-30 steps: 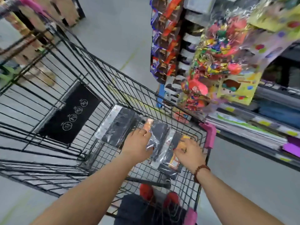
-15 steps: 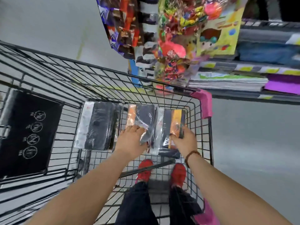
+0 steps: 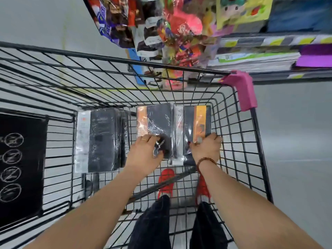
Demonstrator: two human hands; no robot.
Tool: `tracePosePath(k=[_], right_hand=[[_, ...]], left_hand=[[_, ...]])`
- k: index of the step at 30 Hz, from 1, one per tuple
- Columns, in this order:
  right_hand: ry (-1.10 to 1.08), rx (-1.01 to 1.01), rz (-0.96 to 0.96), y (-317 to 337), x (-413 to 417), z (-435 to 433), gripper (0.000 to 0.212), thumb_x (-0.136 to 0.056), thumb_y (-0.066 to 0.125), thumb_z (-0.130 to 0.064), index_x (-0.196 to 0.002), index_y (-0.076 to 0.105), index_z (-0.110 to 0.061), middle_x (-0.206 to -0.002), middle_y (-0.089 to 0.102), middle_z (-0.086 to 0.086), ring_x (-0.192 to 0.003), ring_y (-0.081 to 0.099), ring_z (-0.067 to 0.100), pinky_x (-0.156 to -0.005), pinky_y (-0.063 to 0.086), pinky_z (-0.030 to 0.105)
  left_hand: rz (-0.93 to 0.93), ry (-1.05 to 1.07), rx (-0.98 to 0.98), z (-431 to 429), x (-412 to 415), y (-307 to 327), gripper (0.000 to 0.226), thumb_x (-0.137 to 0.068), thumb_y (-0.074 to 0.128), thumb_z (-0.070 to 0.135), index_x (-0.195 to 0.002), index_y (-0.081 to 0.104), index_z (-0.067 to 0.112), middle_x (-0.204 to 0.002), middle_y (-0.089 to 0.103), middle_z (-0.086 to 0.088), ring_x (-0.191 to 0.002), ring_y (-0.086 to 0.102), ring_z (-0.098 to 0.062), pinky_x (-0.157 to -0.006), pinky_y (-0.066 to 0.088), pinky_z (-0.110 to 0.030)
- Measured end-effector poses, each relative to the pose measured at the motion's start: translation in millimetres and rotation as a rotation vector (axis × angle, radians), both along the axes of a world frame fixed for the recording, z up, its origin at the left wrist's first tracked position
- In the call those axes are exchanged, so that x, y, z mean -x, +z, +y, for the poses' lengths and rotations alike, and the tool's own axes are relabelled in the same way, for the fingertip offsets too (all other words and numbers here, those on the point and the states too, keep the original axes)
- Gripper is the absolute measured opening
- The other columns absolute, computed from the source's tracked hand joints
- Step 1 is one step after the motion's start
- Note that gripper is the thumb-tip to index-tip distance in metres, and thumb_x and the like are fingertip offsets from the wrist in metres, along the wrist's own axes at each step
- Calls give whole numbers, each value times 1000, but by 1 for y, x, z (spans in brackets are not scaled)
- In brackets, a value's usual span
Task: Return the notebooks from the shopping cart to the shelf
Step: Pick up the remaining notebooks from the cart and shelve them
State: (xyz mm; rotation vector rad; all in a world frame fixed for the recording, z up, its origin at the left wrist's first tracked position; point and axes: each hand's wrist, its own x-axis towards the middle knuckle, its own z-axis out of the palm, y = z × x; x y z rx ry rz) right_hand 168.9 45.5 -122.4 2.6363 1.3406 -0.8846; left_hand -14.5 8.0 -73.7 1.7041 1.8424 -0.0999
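Plastic-wrapped black notebooks lie flat on the floor of a black wire shopping cart [image 3: 239, 133]. A stack with a white band [image 3: 102, 139] rests at the left, untouched. My left hand [image 3: 146, 155] grips the near end of the middle stack with a peach band [image 3: 156, 121]. My right hand [image 3: 206, 150], with a bead bracelet on the wrist, grips the near end of the right stack with an orange band [image 3: 196, 121]. The shelf [image 3: 269, 40] stands just beyond the cart at upper right.
Stacked paper pads [image 3: 251, 60] and purple sheets [image 3: 314, 56] lie on the shelf. Hanging candy and toy packs [image 3: 161, 29] crowd the shelf end above the cart's far rim. A pink corner guard [image 3: 244, 88] caps the cart's right corner. A black child-seat panel [image 3: 19, 168] sits left.
The view has swung down over the cart and closer. Both hands have settled on the near ends of the middle and right notebook stacks, fingers curling around their edges.
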Motion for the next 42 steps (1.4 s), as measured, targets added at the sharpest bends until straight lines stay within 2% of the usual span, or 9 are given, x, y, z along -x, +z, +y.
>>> tracePosePath(k=[7, 12, 16, 22, 25, 28, 32, 35, 42], right_hand=[[-36, -45, 27, -2, 0, -6, 61, -80, 71, -36, -121, 42, -2, -119, 46, 16, -100, 54, 26, -73, 53, 34], [-236, -246, 215, 13, -3, -17, 32, -92, 55, -20, -120, 46, -8, -89, 59, 6, -76, 60, 27, -65, 49, 32], [-399, -438, 565, 34, -3, -29, 12, -92, 54, -11, -98, 54, -21, -84, 58, 1, -78, 56, 21, -74, 52, 36], [-338, -290, 998, 56, 15, -43, 20, -92, 56, -14, -100, 56, -31, -101, 66, 3, -94, 64, 20, -87, 54, 42], [-259, -272, 1023, 56, 24, -45, 21, -90, 61, -17, -108, 58, -27, -102, 69, 4, -96, 66, 21, -85, 56, 41], [-278, -242, 1050, 57, 23, -39, 19, -89, 62, -22, -108, 63, -22, -103, 71, 1, -97, 67, 16, -84, 55, 33], [-487, -284, 900, 39, 3, -23, 8, -88, 63, -20, -95, 65, -23, -101, 67, -3, -100, 63, 15, -83, 50, 23], [-625, -364, 757, 19, -12, -17, 14, -86, 65, -14, -100, 65, -17, -98, 64, -7, -98, 60, 13, -81, 45, 15], [-776, -453, 634, -8, 5, -12, 47, -82, 70, -18, -126, 56, -14, -121, 58, -2, -114, 54, 15, -101, 41, 28]], left_hand=[[-90, 57, -4, 2, 2, 3, 50, -84, 57, 31, -132, 50, 18, -129, 53, -4, -124, 45, -24, -104, 41, -38], [-185, 163, 25, 6, -2, 9, 48, -86, 58, 26, -133, 50, 18, -130, 51, -3, -124, 44, -22, -102, 42, -34], [-453, 456, 117, 10, -14, 20, 38, -89, 59, 24, -126, 55, 17, -117, 56, 3, -112, 54, -17, -94, 41, -23], [-866, 869, 320, 14, -34, 25, 60, -75, 57, 64, -122, 54, 26, -109, 66, 2, -101, 63, -17, -98, 49, -43], [-883, 1002, 202, 13, -39, 21, 49, -82, 57, 55, -114, 60, 19, -90, 69, 2, -84, 65, -16, -84, 52, -32], [-844, 1064, 93, 13, -35, 16, 29, -91, 55, 41, -98, 62, 13, -89, 72, -7, -81, 70, -25, -75, 59, -39], [-808, 1070, 88, 13, -20, 5, 33, -94, 52, 37, -106, 59, 7, -96, 72, -10, -87, 70, -26, -77, 58, -37], [-680, 984, 43, 7, -5, -10, 32, -92, 51, 43, -92, 59, 12, -86, 71, -10, -78, 69, -25, -68, 57, -37], [-577, 942, 51, 0, 16, -29, 21, -91, 52, 43, -81, 58, 25, -84, 70, -8, -83, 68, -28, -81, 56, -46]])
